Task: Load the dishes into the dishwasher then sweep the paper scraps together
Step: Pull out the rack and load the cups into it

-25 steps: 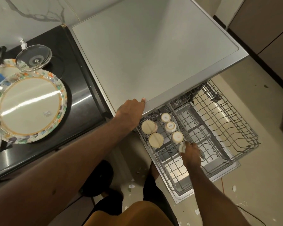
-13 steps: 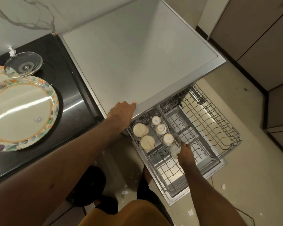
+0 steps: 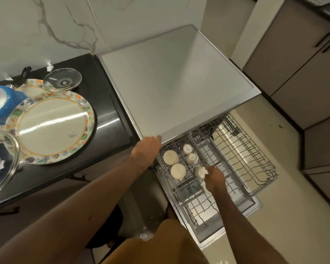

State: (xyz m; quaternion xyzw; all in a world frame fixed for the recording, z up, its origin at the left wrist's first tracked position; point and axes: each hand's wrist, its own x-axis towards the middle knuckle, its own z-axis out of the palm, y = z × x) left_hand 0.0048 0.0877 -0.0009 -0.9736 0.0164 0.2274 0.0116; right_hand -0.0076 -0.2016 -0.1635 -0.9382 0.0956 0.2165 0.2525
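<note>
Loading the rack [image 3: 242,153]; right hand [image 3: 214,178] pinches a cup [image 3: 199,172], left hand [image 3: 147,149] rests loosely on dishwasher top [image 3: 175,82]; next, probably the plate [image 3: 51,126] from the worktop [image 3: 107,103].

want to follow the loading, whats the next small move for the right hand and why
Probably release the cup and draw the right hand back toward the counter. The cup it holds already sits upside down in the rack beside four others, and the large plate waits on the counter.
</note>
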